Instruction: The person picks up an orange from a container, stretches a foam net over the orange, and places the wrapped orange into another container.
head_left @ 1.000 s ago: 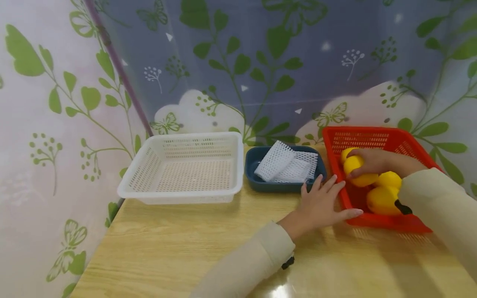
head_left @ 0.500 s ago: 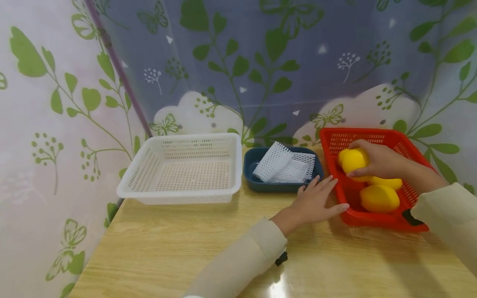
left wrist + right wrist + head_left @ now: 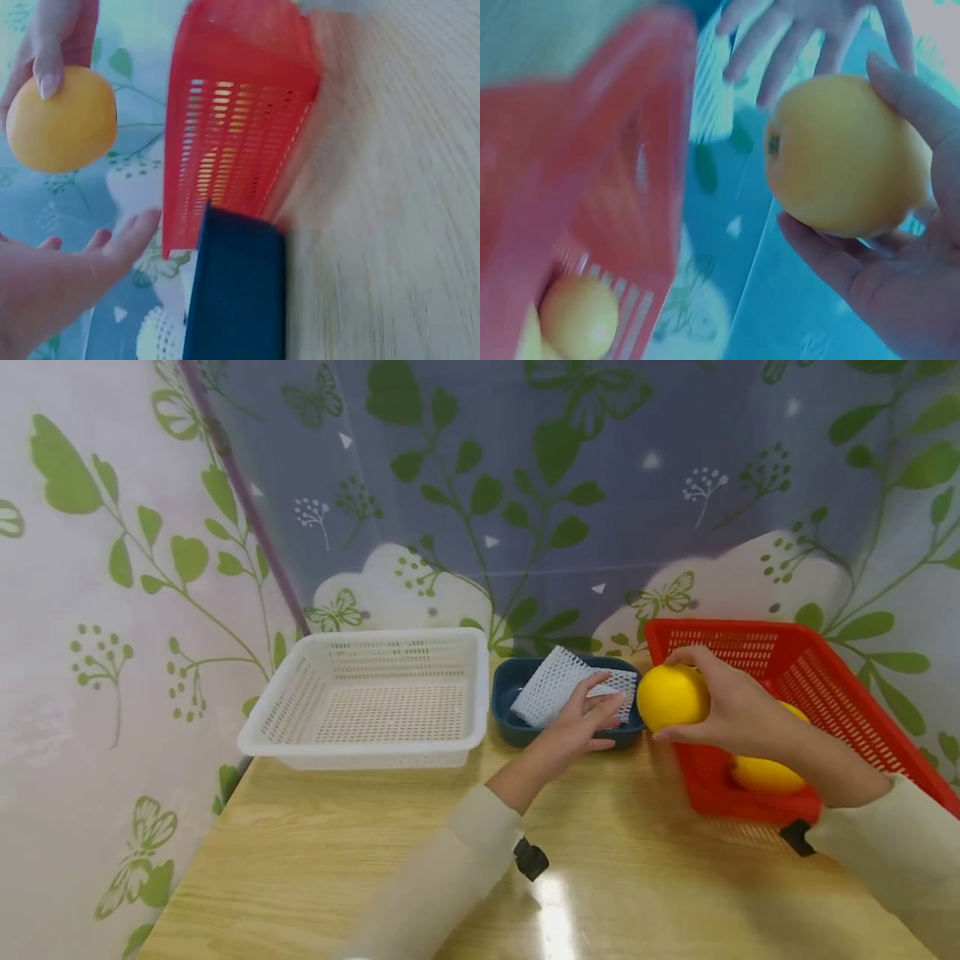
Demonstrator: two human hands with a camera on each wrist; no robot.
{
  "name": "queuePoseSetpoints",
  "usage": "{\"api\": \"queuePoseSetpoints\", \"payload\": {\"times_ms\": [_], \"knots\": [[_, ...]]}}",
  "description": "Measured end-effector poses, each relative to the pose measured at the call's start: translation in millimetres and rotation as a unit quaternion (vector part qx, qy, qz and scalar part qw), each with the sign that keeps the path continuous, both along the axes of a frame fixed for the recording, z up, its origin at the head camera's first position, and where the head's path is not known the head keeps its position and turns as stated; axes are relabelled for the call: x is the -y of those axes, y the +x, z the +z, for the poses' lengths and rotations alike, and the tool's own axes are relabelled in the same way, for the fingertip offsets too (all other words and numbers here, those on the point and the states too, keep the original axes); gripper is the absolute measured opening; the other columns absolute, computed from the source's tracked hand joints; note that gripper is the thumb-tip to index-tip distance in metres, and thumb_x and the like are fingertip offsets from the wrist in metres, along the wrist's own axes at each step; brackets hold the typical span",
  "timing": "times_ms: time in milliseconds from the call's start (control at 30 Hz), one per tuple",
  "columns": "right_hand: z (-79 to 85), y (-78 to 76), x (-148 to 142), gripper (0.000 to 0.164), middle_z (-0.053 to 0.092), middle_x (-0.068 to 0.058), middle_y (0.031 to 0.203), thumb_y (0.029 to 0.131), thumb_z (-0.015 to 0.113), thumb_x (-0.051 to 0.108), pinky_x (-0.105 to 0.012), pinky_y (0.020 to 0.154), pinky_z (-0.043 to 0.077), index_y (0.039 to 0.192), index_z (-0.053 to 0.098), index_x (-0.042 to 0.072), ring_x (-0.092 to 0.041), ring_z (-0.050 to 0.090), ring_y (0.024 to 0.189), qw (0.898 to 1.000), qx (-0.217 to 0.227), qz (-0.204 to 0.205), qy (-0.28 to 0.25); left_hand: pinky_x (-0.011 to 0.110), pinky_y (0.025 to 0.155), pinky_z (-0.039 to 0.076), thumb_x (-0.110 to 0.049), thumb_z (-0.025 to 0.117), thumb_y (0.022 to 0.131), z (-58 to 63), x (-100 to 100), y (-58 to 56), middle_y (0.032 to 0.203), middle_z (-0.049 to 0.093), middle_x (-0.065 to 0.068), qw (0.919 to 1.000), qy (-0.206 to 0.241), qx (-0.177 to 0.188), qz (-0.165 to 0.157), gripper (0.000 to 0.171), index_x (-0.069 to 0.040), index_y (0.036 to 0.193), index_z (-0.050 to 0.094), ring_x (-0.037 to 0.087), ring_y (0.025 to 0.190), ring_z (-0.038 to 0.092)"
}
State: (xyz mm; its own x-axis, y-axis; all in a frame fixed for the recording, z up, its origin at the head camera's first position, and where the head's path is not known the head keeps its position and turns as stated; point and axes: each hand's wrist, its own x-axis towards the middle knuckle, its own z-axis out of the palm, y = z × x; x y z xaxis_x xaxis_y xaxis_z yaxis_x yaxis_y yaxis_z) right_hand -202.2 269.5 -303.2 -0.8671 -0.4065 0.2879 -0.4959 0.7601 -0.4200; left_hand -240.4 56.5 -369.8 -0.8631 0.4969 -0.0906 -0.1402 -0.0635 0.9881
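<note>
My right hand (image 3: 738, 710) holds a round yellow fruit (image 3: 672, 700) with thumb and fingers around its sides, above the left rim of the red basket (image 3: 723, 806). In the right wrist view the fruit (image 3: 840, 161) shows a small greenish stem scar. More yellow fruit (image 3: 771, 775) lies in the basket, partly behind my right arm. My left hand (image 3: 564, 735) is over the front of the dark blue tray (image 3: 513, 727), its fingers extended above white foam nets (image 3: 549, 689) and holding nothing. The left wrist view has this hand (image 3: 67, 281) below the held fruit (image 3: 64, 124).
A white slatted basket (image 3: 360, 750) stands to the left of the blue tray on the wooden table (image 3: 315, 843). Behind them hangs a patterned cloth (image 3: 420, 510) with leaves and butterflies. The red basket stands just right of the tray.
The right hand has lifted the round fruit from inside the red basket and brought it left to the rim. My left hand has left the basket's side and moved left over the blue tray.
</note>
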Motion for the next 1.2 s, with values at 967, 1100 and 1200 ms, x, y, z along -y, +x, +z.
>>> {"api": "queuePoseSetpoints", "payload": {"times_ms": [967,1100,1200], "knots": [[-82.9,25.2,106.0,0.087,0.052,-0.016,0.131,0.053,0.097,0.013,-0.011,0.103,0.033,0.122,0.046,0.002,-0.029,0.052,0.116,0.971,-0.192,0.114,-0.086,0.038,0.097,0.049,-0.020,0.053,0.100,-16.4,96.6,35.4,0.133,0.050,0.015,0.9962,-0.002,0.039,-0.078,0.052,-0.004,0.144,0.032,0.024,0.105,0.061],[-87.3,21.2,106.7,0.087,0.051,-0.016,0.132,0.053,0.096,0.011,-0.009,0.105,0.028,0.123,0.046,0.001,-0.029,0.051,0.116,0.968,-0.204,0.116,-0.092,0.039,0.095,0.050,-0.020,0.054,0.099,-19.9,94.1,34.5,0.131,0.052,0.016,0.9967,0.020,0.043,-0.066,0.051,-0.003,0.142,0.034,0.024,0.104,0.061],[-88.1,18.5,105.0,0.089,0.049,-0.017,0.135,0.052,0.096,0.009,-0.009,0.105,0.026,0.125,0.046,0.000,-0.031,0.050,0.118,0.967,-0.206,0.111,-0.100,0.040,0.094,0.051,-0.019,0.054,0.098,-21.0,89.3,31.2,0.131,0.052,0.016,0.9969,0.038,0.036,-0.058,0.051,-0.003,0.142,0.034,0.024,0.103,0.061]]}}
